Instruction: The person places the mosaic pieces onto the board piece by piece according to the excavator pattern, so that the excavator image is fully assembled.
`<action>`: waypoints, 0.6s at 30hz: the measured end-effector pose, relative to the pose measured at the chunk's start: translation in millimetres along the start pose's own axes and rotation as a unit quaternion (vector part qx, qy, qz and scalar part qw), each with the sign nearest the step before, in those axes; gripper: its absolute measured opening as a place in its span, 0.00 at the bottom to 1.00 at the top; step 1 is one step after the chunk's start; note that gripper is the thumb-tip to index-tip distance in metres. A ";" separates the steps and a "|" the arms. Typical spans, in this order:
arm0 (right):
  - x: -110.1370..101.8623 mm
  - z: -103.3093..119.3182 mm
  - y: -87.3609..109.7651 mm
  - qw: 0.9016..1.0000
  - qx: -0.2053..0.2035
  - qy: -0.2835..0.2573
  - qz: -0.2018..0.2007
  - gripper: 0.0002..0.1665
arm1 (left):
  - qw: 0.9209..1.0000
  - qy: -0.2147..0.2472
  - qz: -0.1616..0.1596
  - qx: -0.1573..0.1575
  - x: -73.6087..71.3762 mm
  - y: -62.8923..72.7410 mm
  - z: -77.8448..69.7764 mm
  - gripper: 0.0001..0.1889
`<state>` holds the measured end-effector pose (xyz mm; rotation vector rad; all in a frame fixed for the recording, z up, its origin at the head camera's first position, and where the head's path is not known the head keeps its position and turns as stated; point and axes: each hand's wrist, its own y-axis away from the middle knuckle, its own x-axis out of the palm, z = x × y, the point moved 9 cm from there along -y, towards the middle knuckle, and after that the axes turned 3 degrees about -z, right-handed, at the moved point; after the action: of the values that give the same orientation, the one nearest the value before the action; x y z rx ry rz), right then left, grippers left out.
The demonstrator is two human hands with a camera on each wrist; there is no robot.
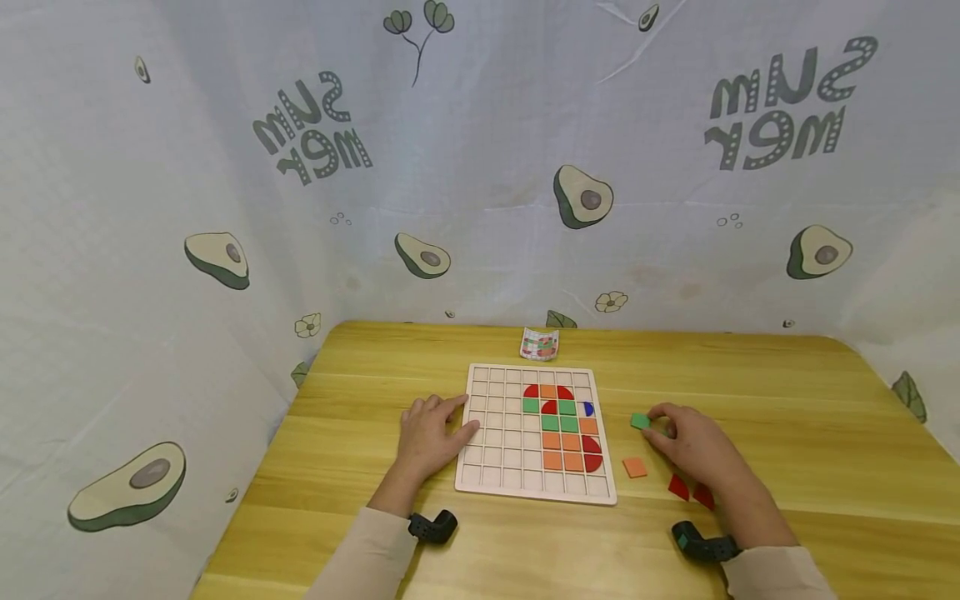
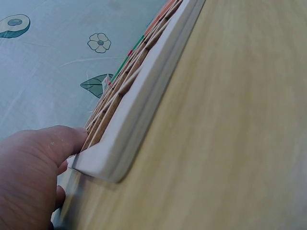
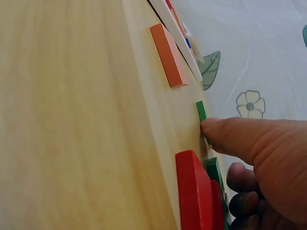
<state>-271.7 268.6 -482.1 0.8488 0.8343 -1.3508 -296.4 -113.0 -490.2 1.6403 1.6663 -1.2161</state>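
A wooden grid board [image 1: 497,477] lies on the table, colored tiles filling part of its right half. My left hand [image 1: 433,437] rests at the board's left edge; its thumb [image 2: 67,141] touches the rim near the corner, and its other fingers are mostly hidden in the left wrist view. To the right of the board, my right hand [image 1: 693,442] pinches a green square tile [image 1: 640,421] between thumb and index finger, low at the table. Another green tile [image 3: 213,167] lies beneath that hand, beside its curled fingers.
An orange square tile [image 1: 634,467] lies between the board and the right hand. Two red tiles [image 1: 678,487] sit near the right wrist. Behind the board stands a small pattern card [image 1: 539,344]. A printed curtain [image 1: 495,167] hangs beyond the table [image 1: 375,367].
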 end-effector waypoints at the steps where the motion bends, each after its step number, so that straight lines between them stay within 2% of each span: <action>1: -0.3 0.5 0.0 1.000 0.000 0.002 -0.002 0.21 | 1.000 0.001 -0.001 0.000 -0.2 0.2 0.1 0.28; 18: 5.2 5.9 1.2 1.000 0.012 -0.009 0.002 0.20 | 1.000 0.007 0.000 -0.001 0.1 -0.2 0.1 0.28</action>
<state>-270.2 261.0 -484.0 0.8551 0.8042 -1.3658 -296.6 -113.1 -490.3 1.6520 1.6756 -1.2047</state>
